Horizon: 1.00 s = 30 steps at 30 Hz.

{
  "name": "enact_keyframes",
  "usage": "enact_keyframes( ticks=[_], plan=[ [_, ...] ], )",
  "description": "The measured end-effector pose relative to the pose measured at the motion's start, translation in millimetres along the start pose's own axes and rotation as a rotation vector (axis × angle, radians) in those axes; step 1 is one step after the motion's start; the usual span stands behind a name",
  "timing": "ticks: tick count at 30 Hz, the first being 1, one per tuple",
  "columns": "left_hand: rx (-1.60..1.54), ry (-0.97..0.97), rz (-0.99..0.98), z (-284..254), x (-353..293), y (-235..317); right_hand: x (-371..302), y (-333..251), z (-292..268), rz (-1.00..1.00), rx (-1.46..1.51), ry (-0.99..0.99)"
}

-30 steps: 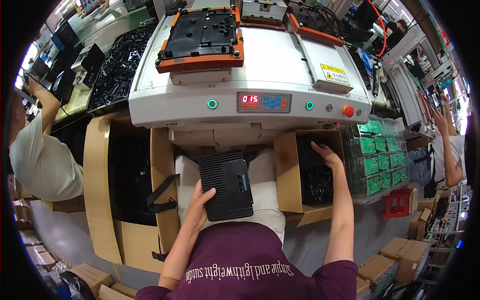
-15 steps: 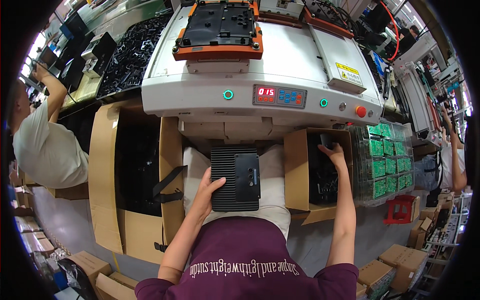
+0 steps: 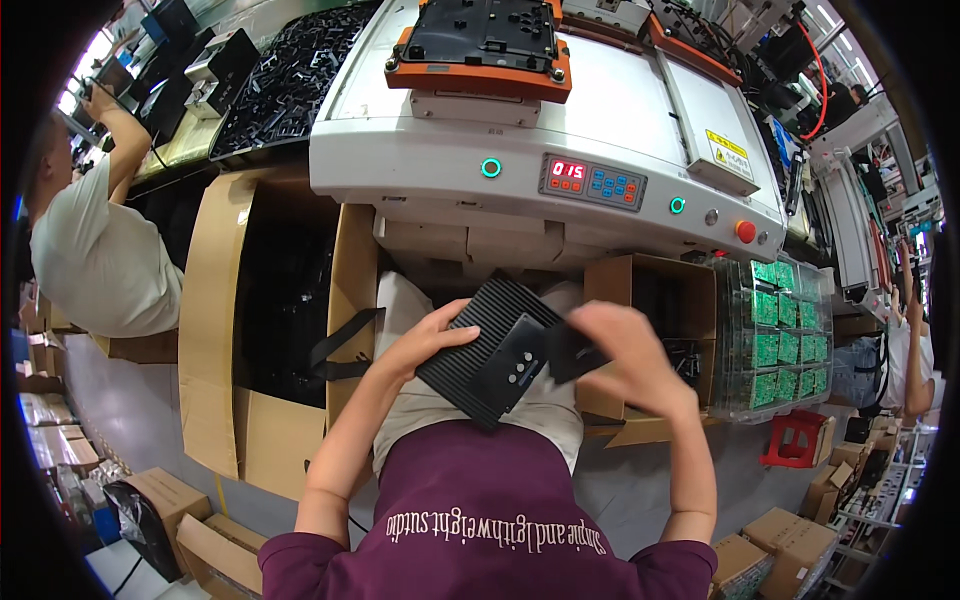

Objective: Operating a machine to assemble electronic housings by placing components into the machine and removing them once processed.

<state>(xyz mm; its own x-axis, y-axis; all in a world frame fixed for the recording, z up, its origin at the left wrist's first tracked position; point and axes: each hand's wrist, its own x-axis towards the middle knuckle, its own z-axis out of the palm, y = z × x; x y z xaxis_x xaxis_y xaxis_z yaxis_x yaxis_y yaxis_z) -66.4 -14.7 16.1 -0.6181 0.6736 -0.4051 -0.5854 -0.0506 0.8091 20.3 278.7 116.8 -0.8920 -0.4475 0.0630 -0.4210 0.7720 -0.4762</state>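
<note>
Over my lap, my left hand (image 3: 428,342) grips a black ribbed metal housing (image 3: 468,368) by its left edge, thumb on top. The housing is tilted, and its smooth panel with several round sockets faces up. My right hand (image 3: 640,360), smeared by motion, holds a small flat black plate (image 3: 572,352) close to the housing's right edge. I cannot tell whether the plate touches it. The cardboard box (image 3: 608,290) with dark parts inside stands just beyond my right hand.
Ahead is a white machine (image 3: 440,145) with a lit control panel (image 3: 592,183) and an orange-framed black fixture (image 3: 480,80). A tall open carton (image 3: 212,330) stands left, and a clear rack (image 3: 742,350) of green circuit boards stands right. A co-worker (image 3: 105,265) sits at far left.
My right hand has come out of the right box with the black plate, moving left to the housing. The housing has turned from upright to a slant. The view has shifted slightly.
</note>
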Motion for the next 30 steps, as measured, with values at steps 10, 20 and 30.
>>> enact_keyframes(
  ticks=[10,20,30],
  plan=[
    [0.104,-0.196,-0.009,6.7,6.7,3.2,21.9,-36.4,40.9,-0.306,-0.167,-0.234],
    [0.040,-0.192,-0.085,2.6,4.2,3.0,18.5,-40.0,61.0,-0.269,0.016,-0.255],
    [-0.356,-0.033,-0.400,-28.4,-2.6,-45.5,1.6,-36.6,72.3,-0.266,0.296,0.111]
  ],
)
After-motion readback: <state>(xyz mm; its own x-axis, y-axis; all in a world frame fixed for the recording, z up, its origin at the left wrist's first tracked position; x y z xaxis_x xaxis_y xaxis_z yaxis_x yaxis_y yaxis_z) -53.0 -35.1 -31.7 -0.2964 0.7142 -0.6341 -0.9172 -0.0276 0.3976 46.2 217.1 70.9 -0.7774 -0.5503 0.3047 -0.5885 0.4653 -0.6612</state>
